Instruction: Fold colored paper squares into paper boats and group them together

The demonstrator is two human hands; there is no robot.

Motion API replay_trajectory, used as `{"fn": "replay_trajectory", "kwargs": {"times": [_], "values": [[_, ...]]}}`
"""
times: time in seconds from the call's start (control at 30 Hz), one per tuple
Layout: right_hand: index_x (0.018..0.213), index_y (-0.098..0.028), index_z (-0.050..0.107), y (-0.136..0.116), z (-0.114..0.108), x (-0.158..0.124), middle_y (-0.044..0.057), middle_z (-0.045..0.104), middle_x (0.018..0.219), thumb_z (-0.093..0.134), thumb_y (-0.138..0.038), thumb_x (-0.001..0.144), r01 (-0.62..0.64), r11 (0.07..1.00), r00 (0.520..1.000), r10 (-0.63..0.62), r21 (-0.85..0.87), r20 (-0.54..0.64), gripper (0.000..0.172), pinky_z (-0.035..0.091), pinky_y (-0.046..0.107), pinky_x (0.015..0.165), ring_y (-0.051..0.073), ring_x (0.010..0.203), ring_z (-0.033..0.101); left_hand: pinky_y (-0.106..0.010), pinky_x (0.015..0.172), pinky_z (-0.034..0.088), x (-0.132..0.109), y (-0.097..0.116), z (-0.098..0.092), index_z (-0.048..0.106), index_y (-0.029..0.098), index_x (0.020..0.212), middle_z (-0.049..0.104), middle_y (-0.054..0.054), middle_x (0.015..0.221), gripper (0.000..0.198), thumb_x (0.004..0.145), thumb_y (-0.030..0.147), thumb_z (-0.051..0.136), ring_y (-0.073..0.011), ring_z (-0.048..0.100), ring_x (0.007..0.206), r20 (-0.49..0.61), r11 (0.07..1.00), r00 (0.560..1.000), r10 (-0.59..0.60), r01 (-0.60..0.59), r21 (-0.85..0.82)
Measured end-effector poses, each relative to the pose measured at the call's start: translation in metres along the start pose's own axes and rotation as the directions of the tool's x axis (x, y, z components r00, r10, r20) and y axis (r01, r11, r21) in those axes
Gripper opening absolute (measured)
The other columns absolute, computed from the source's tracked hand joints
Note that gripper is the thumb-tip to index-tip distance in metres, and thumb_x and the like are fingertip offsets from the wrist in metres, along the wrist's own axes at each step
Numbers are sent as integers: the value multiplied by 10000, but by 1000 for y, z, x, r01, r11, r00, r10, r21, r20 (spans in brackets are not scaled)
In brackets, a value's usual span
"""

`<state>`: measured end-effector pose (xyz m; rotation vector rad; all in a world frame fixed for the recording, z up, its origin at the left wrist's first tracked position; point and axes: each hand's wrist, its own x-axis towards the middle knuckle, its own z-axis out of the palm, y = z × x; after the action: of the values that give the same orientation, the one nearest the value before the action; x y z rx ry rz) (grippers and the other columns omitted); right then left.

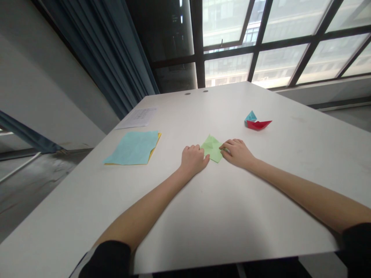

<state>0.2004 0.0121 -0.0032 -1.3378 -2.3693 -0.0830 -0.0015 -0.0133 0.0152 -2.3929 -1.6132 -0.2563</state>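
- Head view: the left hand (193,159) lies knuckles-up, fingers curled in close, with its fingertips on the 8 o'clock edge of the green paper (212,148). The grip is narrow, but I cannot tell whether it pinches the sheet or only presses it.
- The right hand (237,152) meets the same paper at its 4 o'clock corner. Its fingers are bent and its forefinger lies over the edge; the thumb is hidden, so I cannot tell whether this grip is closed on the sheet.
- The green paper is thin and matt, folded into a kite-like shape with crisp creases and its point towards 12 o'clock. It lies flat on the desk (203,216) between the two hands, near the middle of the top.
- The desk is smooth, pale and faintly glossy, with two small round holes (188,93) near its far edge.
- At 1 o'clock from the green paper, well apart, stands a red paper boat (259,124) with sharp pointed ends. A small blue folded piece (250,116) touches its far side.
- At 9 o'clock lies a flat pale blue sheet (131,148) over a yellow sheet (157,142), of which only the edge shows.
- At 10 o'clock, further back, lies a white printed sheet (136,117); its text is too small to read.
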Motion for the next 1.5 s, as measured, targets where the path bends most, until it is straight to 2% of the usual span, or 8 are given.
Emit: {"fn": "replay_trajectory", "kwargs": {"times": [0.23, 0.37, 0.53, 0.73, 0.87, 1.0, 1.3, 1.5], "values": [[896, -189, 616, 1, 0, 0, 64, 642, 892, 430, -310, 842, -10, 999, 1000, 10, -48, -4, 228, 329, 347, 830, 209, 847, 543, -326, 736, 392, 5, -12, 8, 625, 167, 828, 608, -82, 854, 283, 868, 349, 413, -203, 550, 859, 1, 995, 997, -71, 71, -74], [911, -189, 614, 4, 2, 1, 62, 643, 903, 439, -298, 835, -14, 1000, 1000, 14, -23, -8, 219, 331, 341, 825, 204, 850, 543, -323, 793, 413, 11, -23, 21, 593, 170, 1013, 608, -74, 974, 288, 823, 363, 497, -212, 528, 929, -50, 965, 989, -141, 126, -231], [906, -191, 614, 5, 3, 1, 64, 644, 903, 439, -294, 834, -20, 1000, 1000, 20, -11, -12, 216, 336, 341, 816, 202, 846, 545, -347, 847, 413, 14, -26, 27, 624, 176, 991, 598, -69, 993, 257, 811, 324, 516, -218, 520, 951, -49, 936, 993, -105, 82, -342], [906, -193, 619, 6, 4, 1, 61, 644, 913, 457, -290, 823, -22, 1000, 1000, 22, -3, -11, 207, 338, 341, 815, 202, 841, 538, -363, 848, 412, 12, -27, 25, 620, 184, 908, 596, -59, 966, 166, 771, 257, 559, -215, 517, 941, -125, 919, 988, -90, 34, -392], [912, -198, 616, 5, 4, 1, 54, 640, 914, 454, -293, 828, -16, 1000, 1000, 16, -3, -18, 206, 339, 338, 813, 204, 846, 532, -344, 854, 414, 13, -29, 26, 605, 188, 826, 602, -49, 961, 100, 745, 176, 547, -196, 522, 942, -169, 884, 986, -15, -65, -462], [917, -198, 614, 2, 2, 1, 57, 637, 910, 446, -295, 834, -15, 1000, 1000, 15, -13, -17, 211, 341, 334, 797, 201, 840, 531, -335, 829, 419, 11, -29, 23, 582, 182, 821, 618, -49, 903, 171, 706, 92, 493, -192, 531, 909, -188, 858, 977, 100, -180, -482], [938, -193, 625, 1, 2, 0, 76, 636, 917, 450, -311, 840, -1, 1000, 1000, 1, -30, -20, 233, 336, 357, 810, 216, 861, 517, -346, 810, 425, 7, -25, 17, 551, 163, 992, 613, -69, 923, 344, 692, 49, 429, -198, 535, 886, -97, 876, 971, 218, -238, -419], [1123, -243, 598, 5, 4, 1, 81, 608, 1000, 423, -186, 854, 253, 965, 967, -254, 71, 6, 326, 360, 350, 814, 217, 935, 494, -342, 807, 429, 7, -24, 21, 615, 218, 1052, 605, -65, 953, 331, 820, 110, 406, -191, 518, 914, -103, 883, 943, 317, -333, -329]]}}
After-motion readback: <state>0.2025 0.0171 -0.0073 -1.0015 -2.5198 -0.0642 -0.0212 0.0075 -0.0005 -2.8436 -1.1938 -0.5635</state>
